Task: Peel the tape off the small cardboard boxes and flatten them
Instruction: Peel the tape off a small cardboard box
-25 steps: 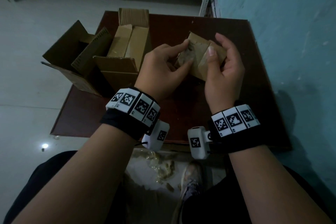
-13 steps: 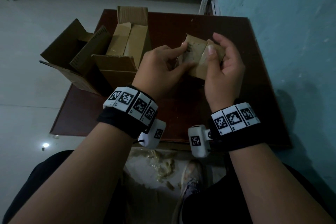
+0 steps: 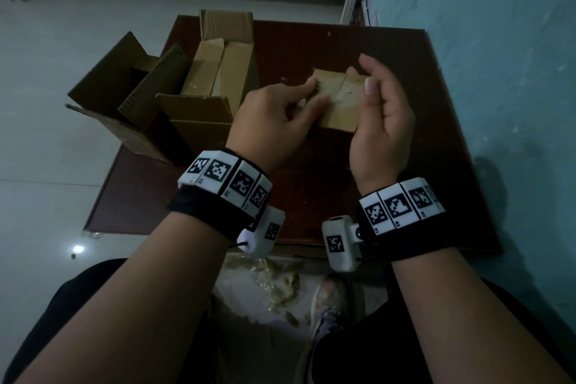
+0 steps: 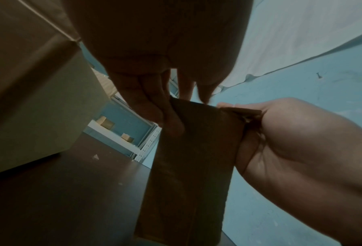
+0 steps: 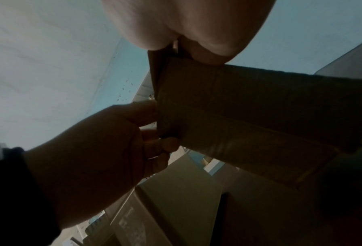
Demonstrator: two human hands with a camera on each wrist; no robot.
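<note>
A small brown cardboard box (image 3: 339,103) is held above the table between both hands. Glossy tape (image 3: 338,92) runs over its top seam. My left hand (image 3: 316,92) pinches the box's left top edge between thumb and index finger. My right hand (image 3: 371,75) grips the right side, thumb on top and fingers curled behind. From the left wrist view the box (image 4: 192,166) hangs below my left fingers (image 4: 154,106), and my right hand (image 4: 291,149) clasps its side. The right wrist view shows the box (image 5: 249,116) from beneath. Whether any tape is lifted I cannot tell.
A big open carton (image 3: 199,109) with more small boxes (image 3: 218,72) inside stands at the table's left edge, flaps spread. The dark red table (image 3: 311,196) meets a teal wall (image 3: 483,40) on the right. Tape scraps (image 3: 274,277) and a shoe (image 3: 327,299) lie on the floor below.
The small box has turned from tilted to nearly level between my hands. My left thumb and index finger have slid to its left top edge. Both hands keep hold.
</note>
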